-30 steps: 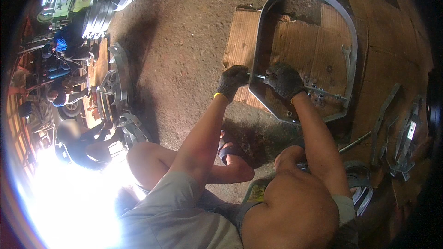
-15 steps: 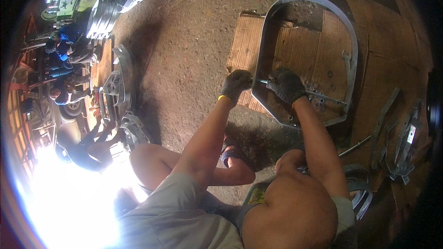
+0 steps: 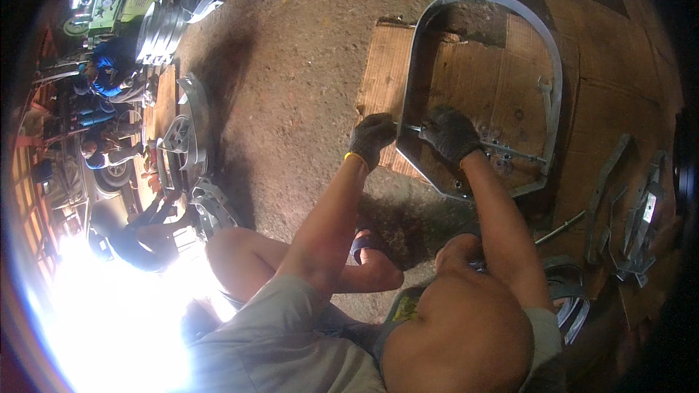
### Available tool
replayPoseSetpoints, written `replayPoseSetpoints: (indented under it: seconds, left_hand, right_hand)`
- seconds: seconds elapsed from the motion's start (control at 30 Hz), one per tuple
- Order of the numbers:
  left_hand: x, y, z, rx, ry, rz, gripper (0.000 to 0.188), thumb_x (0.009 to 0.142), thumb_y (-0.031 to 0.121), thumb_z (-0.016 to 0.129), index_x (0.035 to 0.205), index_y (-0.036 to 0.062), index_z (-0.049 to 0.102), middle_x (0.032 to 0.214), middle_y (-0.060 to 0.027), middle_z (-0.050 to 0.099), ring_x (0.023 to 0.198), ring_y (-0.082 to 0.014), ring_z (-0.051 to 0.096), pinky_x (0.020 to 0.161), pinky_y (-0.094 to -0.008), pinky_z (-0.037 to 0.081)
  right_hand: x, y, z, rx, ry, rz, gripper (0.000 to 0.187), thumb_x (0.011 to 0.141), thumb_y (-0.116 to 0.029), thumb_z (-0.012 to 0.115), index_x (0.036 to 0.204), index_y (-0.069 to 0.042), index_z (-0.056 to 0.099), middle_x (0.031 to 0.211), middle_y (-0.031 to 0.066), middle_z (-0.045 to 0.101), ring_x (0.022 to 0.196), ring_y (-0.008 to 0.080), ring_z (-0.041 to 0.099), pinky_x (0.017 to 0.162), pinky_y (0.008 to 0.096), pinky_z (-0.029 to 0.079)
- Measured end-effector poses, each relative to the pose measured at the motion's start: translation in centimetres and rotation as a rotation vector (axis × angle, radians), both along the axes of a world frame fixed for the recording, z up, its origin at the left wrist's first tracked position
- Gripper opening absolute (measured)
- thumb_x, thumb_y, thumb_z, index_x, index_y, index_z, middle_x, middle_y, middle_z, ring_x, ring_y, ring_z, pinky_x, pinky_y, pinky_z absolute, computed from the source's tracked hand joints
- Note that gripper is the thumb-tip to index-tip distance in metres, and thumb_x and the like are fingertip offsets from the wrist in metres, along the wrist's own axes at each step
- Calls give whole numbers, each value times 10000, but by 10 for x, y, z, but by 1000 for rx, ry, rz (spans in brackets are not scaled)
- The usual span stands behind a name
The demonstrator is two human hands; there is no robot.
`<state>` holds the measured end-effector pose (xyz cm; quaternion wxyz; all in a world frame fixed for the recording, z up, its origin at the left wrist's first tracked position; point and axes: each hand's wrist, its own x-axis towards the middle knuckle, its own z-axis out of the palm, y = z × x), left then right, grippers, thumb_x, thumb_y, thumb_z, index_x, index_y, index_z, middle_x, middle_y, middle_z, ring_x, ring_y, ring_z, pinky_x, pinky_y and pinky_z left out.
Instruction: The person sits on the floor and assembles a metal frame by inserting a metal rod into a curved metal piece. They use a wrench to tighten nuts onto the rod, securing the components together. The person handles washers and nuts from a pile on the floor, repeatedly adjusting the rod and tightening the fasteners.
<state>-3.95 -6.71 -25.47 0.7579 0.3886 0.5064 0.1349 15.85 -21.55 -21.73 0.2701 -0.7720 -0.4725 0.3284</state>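
A large arched band of flat grey metal (image 3: pixel 555 65), with angled corners at its near end, lies on cardboard. Across its near part runs a thin metal rod (image 3: pixel 518 153), passing between my hands through the left side of the band. My left hand (image 3: pixel 372 138), in a dark glove, is closed around the rod's end just outside the band. Inside the band my right hand (image 3: pixel 450 133), gloved too, is closed around the rod. The fingertips of both hands are partly hidden. Several small nuts (image 3: pixel 502 147) lie beside the rod, and a wrench (image 3: pixel 545 94) lies along the band's right side.
Brown cardboard (image 3: pixel 608 109) covers the floor to the right, with bent metal brackets (image 3: pixel 641 229) on it. A loose rod (image 3: pixel 561 228) lies by my right knee. At left are metal parts (image 3: pixel 183 131), people working (image 3: pixel 109 76) and stacked metal bands (image 3: pixel 156 33).
My hands have hardly moved; the left one has turned slightly at the rod's end. The band and the rod stay in place. A person at the far left has shifted.
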Motion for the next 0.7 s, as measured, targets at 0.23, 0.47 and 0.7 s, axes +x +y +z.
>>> replayPoseSetpoints:
  seconds: [0.23,0.47,0.7]
  left_hand:
    - [-2,-3,3,-39,-74,47,290,886,55,730,1168,12,681,997,-105,731,862,-208,701,793,-341,583]
    - [-2,-5,3,9,-11,17,281,900,88,736,1168,16,685,1031,-93,732,888,-202,699,814,-335,574]
    - [7,4,10,65,138,-115,237,968,249,701,1067,35,715,953,-41,723,800,-150,673,746,-302,562]
  right_hand:
    - [-2,0,4,1,43,-36,354,826,-316,755,1042,-40,713,1092,219,668,1067,412,632,943,491,493]
    - [-3,-1,0,43,19,-51,370,808,-319,774,1063,-59,710,1094,215,666,1079,412,629,952,496,491]
    - [0,2,1,-29,30,-11,346,823,-331,763,1040,-66,715,1090,202,681,1049,402,646,921,486,503]
